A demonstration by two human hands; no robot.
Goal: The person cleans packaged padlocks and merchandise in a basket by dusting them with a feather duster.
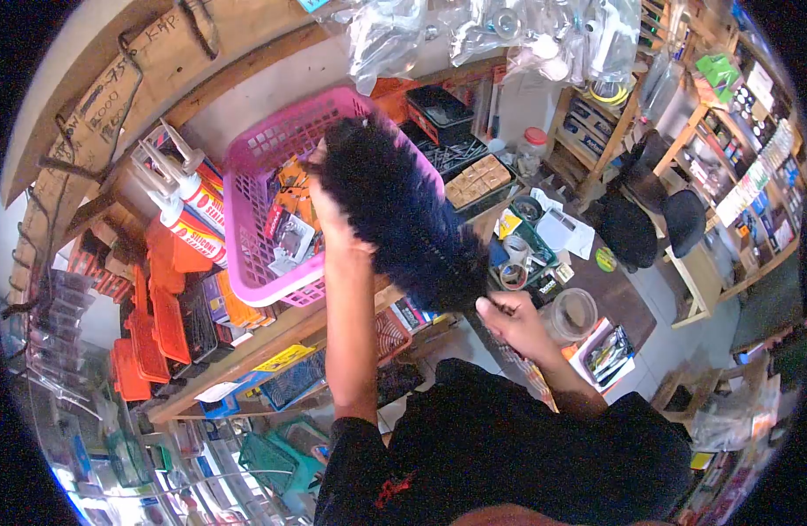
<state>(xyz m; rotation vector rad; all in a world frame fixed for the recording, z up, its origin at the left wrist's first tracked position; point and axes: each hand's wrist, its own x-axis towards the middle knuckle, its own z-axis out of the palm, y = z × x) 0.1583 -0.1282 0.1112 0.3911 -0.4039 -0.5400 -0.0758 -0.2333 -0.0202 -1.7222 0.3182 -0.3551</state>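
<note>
I see the pink basket at ten o'clock, partly behind the dark duster, mid-view, long axis running eleven to five. The left hand touches its nine-o'clock side, grip hidden; the right hand pinches its nearer, five-o'clock tip.

Your fluffy duster black shading to dark navy, your shirt black with a small red mark, the lattice-patterned basket pink, sealant tubes white, red and blue, plastic bins orange-red, jar lid red
</note>
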